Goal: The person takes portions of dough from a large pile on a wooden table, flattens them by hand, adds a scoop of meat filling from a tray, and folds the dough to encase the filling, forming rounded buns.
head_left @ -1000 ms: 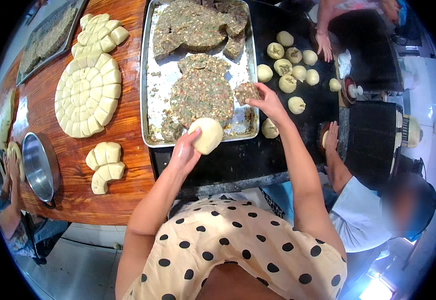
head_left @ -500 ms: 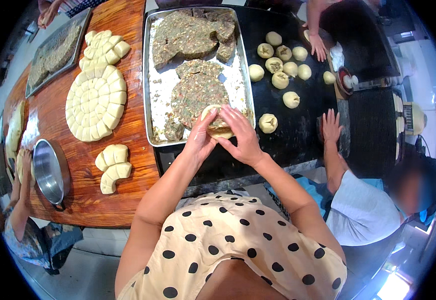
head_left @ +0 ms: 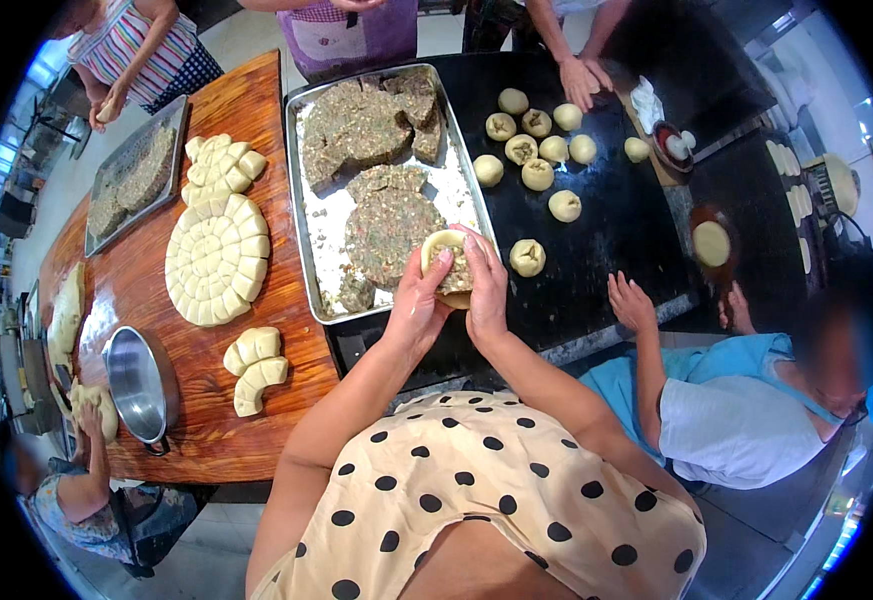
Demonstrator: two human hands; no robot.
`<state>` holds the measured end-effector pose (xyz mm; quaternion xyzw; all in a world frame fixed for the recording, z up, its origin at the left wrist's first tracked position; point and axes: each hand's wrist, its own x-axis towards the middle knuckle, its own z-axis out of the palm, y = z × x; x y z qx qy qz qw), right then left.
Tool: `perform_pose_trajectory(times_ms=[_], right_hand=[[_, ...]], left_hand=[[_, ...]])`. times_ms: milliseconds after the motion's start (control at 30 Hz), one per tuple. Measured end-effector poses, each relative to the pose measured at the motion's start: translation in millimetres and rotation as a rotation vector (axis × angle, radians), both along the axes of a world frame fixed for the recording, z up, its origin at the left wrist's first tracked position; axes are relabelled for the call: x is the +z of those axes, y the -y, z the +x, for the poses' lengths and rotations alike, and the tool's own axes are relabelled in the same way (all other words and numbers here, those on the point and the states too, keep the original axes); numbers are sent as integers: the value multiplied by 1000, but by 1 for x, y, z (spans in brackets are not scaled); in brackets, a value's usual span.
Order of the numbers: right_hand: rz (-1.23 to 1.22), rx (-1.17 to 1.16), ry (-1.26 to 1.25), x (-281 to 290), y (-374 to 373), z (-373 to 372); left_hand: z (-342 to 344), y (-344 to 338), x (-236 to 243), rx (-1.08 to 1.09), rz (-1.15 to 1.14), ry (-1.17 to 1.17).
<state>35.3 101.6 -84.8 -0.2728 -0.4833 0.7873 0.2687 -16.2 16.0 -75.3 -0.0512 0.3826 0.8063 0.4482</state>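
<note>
Both my hands cup one round of pale dough (head_left: 436,241) wrapped partly around a lump of speckled green-brown filling (head_left: 453,271). My left hand (head_left: 420,305) presses its left side, the thumb on the dough's edge. On the other side my right hand (head_left: 486,285) curls its fingers along the dough. They hover over the lower right corner of a metal tray (head_left: 322,236), whose mound of filling (head_left: 388,215) lies just beyond them. Nearest on the right is a gathered dough ball (head_left: 526,258) on the black surface.
Several filled dough balls (head_left: 537,174) stand farther right. Cut dough pieces (head_left: 218,258), a steel bowl (head_left: 143,385) and a second filling tray (head_left: 171,185) occupy the wooden table (head_left: 196,430). Co-workers surround us; one hand (head_left: 633,302) reaches near my right. A dough disc (head_left: 710,243) lies far right.
My view has shifted, bringing more of the people across the table into sight. My hands have turned the dough more upright and closed in around it. A flat dough disc now shows at right.
</note>
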Motion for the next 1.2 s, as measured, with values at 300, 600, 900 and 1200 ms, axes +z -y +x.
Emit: perform_pose_trajectory(times_ms=[300, 600, 900, 1200], right_hand=[[200, -88, 72, -20, 4, 13], [-147, 237, 18, -25, -18, 19], [626, 47, 83, 6, 41, 17], [-200, -27, -155, 25, 25, 0]], left_hand=[[20, -1, -11, -21, -80, -59], [13, 22, 10, -265, -95, -41], [3, 18, -42, -36, -677, -800], [10, 29, 7, 43, -72, -148]])
